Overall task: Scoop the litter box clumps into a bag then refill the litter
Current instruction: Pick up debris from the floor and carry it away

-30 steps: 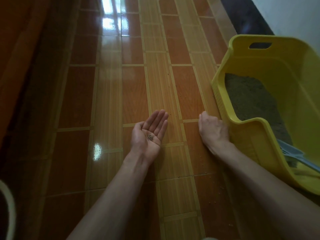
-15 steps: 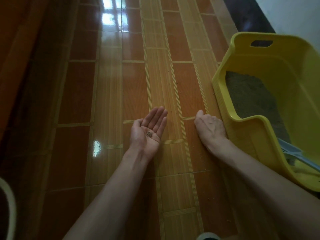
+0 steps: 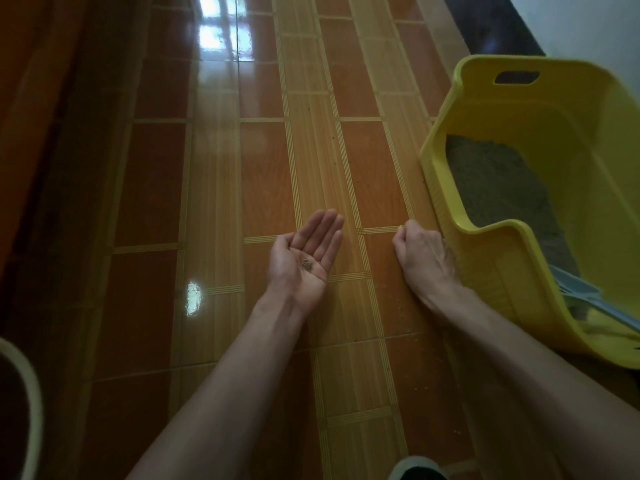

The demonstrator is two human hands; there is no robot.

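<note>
While the left hand [image 3: 304,261] lies palm up with straight fingers, a few litter grains [image 3: 306,263] sit in its palm; the right hand [image 3: 424,256], fingers curled, pinches something tiny on the tiled floor [image 3: 270,174] beside the yellow litter box [image 3: 512,275]. Grey litter [image 3: 495,188] fills the box; a pale blue scoop [image 3: 585,299] rests inside at its near end.
</note>
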